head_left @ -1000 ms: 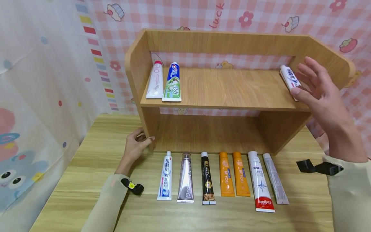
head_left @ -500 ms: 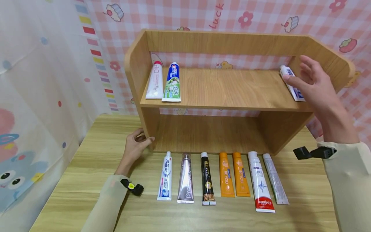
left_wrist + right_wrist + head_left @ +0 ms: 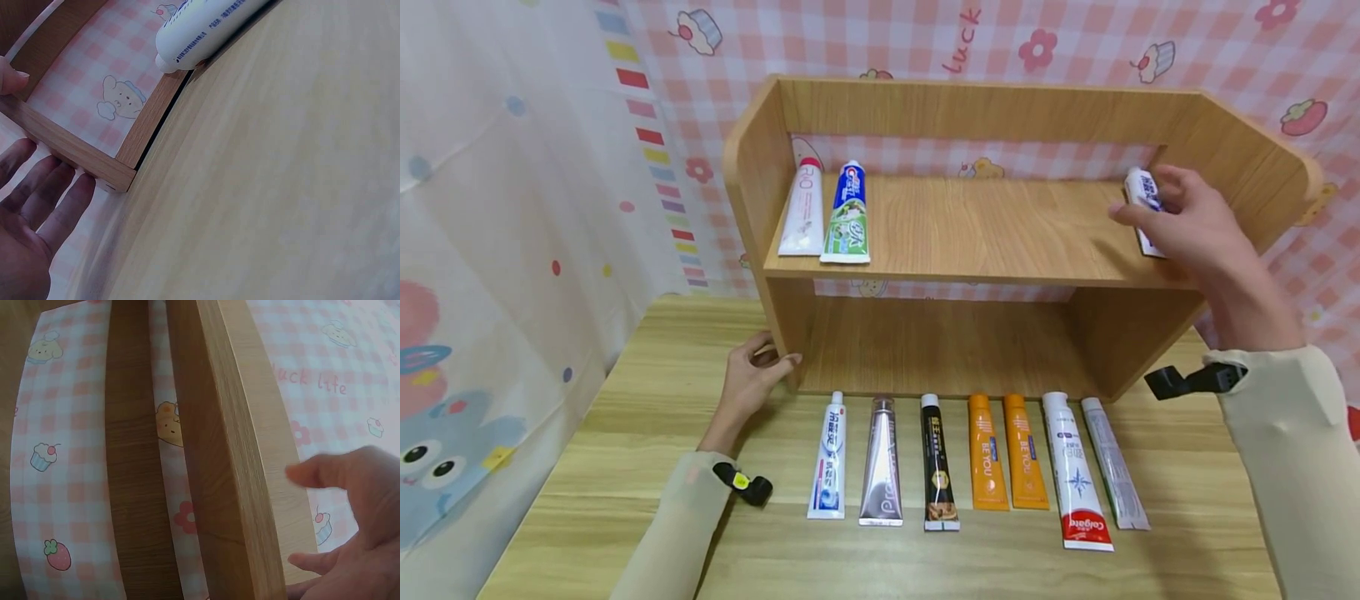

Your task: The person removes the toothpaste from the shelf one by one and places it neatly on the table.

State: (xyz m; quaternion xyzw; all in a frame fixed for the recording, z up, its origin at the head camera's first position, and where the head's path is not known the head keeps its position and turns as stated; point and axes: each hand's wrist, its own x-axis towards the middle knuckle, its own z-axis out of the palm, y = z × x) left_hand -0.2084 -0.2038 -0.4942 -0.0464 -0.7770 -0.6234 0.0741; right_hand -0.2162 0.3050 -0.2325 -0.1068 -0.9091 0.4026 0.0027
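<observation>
A white toothpaste tube (image 3: 1144, 193) with dark lettering lies on the upper board at the shelf's right end. My right hand (image 3: 1202, 221) hovers over its lower part, thumb to its left and the other fingers bent over its right side; contact is unclear. The right wrist view shows the right hand (image 3: 356, 519) with fingers spread, and the tube is out of sight there. My left hand (image 3: 756, 375) grips the bottom of the wooden shelf's (image 3: 985, 275) left side panel. In the left wrist view the left hand (image 3: 37, 219) has thumb and fingers on opposite faces of that panel (image 3: 75, 147).
At the upper board's left end lie a pink-capped white tube (image 3: 805, 208) and a blue-green Crest tube (image 3: 847, 212). Several tubes line the table before the shelf, including a black tube (image 3: 938, 467), an orange tube (image 3: 987, 454) and a red-and-white Colgate tube (image 3: 1075, 475).
My right hand has moved left and slightly down across the white tube. The tube's lower end has shifted left, so it lies straighter. The left hand stays on the panel.
</observation>
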